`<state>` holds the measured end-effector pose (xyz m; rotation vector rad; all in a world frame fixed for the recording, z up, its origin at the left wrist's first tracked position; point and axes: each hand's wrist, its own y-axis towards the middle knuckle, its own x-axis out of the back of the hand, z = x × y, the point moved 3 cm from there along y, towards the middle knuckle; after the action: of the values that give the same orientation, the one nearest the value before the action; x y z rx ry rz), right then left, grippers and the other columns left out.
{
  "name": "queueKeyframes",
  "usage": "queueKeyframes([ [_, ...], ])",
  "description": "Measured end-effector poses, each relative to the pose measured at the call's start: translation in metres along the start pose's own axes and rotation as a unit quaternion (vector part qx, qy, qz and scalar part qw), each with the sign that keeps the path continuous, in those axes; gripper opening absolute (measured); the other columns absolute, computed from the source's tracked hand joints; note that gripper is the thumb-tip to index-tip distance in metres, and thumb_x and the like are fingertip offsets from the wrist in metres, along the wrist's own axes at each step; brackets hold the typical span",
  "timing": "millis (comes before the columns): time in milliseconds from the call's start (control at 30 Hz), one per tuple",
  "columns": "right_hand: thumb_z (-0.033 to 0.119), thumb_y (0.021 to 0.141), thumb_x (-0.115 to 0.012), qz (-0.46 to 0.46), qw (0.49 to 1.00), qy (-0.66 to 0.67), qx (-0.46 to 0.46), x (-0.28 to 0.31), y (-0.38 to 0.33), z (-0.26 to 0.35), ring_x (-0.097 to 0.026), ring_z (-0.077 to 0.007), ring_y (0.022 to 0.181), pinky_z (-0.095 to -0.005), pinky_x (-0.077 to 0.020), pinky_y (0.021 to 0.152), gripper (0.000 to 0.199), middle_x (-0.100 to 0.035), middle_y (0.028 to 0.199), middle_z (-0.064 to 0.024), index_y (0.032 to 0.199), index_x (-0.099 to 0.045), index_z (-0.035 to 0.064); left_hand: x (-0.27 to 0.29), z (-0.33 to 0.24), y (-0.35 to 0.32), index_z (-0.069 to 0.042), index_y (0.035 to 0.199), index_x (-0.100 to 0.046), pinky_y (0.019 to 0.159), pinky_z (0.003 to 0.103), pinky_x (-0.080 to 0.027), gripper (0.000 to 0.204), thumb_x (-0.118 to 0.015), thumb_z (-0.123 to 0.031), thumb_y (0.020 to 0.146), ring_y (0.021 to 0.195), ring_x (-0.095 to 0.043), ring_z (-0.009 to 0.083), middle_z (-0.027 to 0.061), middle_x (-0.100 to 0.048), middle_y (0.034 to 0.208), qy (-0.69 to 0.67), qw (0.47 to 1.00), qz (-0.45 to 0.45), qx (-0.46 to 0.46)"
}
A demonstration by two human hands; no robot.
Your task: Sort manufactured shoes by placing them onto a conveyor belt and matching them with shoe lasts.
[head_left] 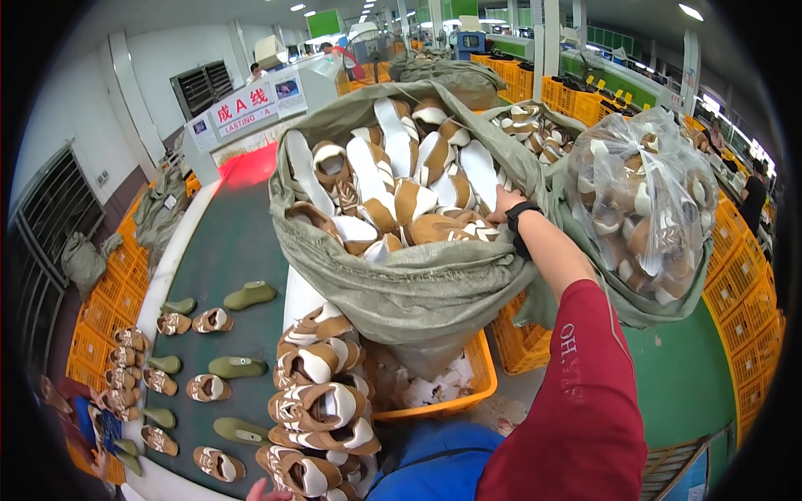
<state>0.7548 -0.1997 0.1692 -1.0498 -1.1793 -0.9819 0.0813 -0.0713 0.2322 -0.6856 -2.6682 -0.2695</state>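
Head view
Right hand: reached up from the red sleeve into the mouth of the grey-green woven sack; it wore a black wristband, and its fingers lay on the sack's rim beside the shoe uppers (whether they pinched the cloth or only rested there, I cannot tell).
Left hand: only a sliver of fingers showed at the lower edge, just below the stacked uppers; open or closed, I cannot tell.
Sack: stood open and tilted toward the person, leaning over an orange crate, crammed to the brim.
Shoe uppers in sack: tan and white, heaped in all directions, several soles-up.
Stack of uppers: the same tan and white kind, piled in a column on the white edge of the surface, between the belt and the orange crate.
Conveyor belt: dark green, running away from the person toward a machine with a red glow.
On the belt: olive-green shoe lasts and single uppers set in loose rows, well apart from the sack.
Clear plastic bag: to the right of the sack, knotted at the top, full of more tan and white uppers, sitting inside a second grey-green sack.
Orange crates: stacked along both sides of the green floor.
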Motion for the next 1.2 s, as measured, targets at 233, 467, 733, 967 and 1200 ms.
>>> queueKeyframes([
  [233, 0.034, 0.060, -0.074, -0.048, 0.939, 0.319, 0.119, 0.012, 0.012, -0.027, -0.046, -0.0339, 0.116, -0.0356, -0.0408, 0.094, 0.092, -0.047, 0.126, -0.0221, 0.135, -0.031, 0.0027, 0.020, 0.017, -0.023, 0.003, 0.120, -0.049, 0.071, 0.025, -0.047, 0.033, -0.048, 0.003, 0.087, 0.075, -0.057, 0.0143, 0.0098, -0.061, 0.086, 0.004, 0.998, -0.051, 0.044],
  [467, 0.051, 0.084, -0.048, 0.257, 0.403, 0.853, 0.211, 0.073, -0.153, 0.038, -0.051, -0.0353, 0.104, -0.0423, -0.0454, 0.084, 0.060, -0.049, 0.119, -0.0157, 0.126, -0.043, 0.0080, 0.018, 0.017, -0.018, 0.004, 0.120, -0.049, 0.074, 0.025, -0.047, 0.032, -0.047, 0.002, 0.088, 0.079, -0.058, 0.0149, 0.0099, -0.062, 0.087, -0.051, 0.994, -0.070, 0.069],
  [733, 0.042, 0.071, -0.069, 0.573, 0.292, 0.705, 0.299, -0.042, -0.344, 0.184, -0.034, -0.0323, 0.127, -0.0529, -0.0252, 0.106, 0.090, -0.034, 0.138, -0.0149, 0.139, -0.022, 0.0068, -0.004, 0.020, 0.007, 0.001, 0.109, -0.057, 0.062, 0.026, -0.050, 0.035, -0.065, -0.003, 0.075, 0.073, -0.063, 0.0174, 0.0120, -0.063, 0.096, 0.029, 0.994, 0.042, -0.102],
  [967, 0.020, 0.067, -0.075, 0.777, 0.196, 0.526, 0.286, -0.098, -0.424, 0.245, -0.044, -0.0229, 0.117, -0.0396, -0.0352, 0.099, 0.078, -0.045, 0.127, -0.0075, 0.132, -0.033, 0.0068, -0.002, 0.024, -0.008, -0.002, 0.120, -0.047, 0.068, 0.026, -0.050, 0.053, -0.071, -0.007, 0.073, 0.087, -0.060, 0.0166, 0.0146, -0.043, 0.128, 0.016, 0.991, -0.026, -0.133],
  [1200, 0.015, 0.065, -0.078, 0.794, 0.254, 0.460, 0.306, -0.115, -0.450, 0.264, -0.046, -0.0208, 0.116, -0.0375, -0.0387, 0.097, 0.082, -0.047, 0.125, -0.0080, 0.132, -0.031, 0.0041, 0.006, 0.044, -0.022, -0.004, 0.116, -0.047, 0.070, 0.028, -0.049, 0.051, -0.073, -0.012, 0.072, 0.095, -0.057, 0.0176, 0.0134, -0.046, 0.123, -0.116, 0.983, -0.134, -0.043],
])
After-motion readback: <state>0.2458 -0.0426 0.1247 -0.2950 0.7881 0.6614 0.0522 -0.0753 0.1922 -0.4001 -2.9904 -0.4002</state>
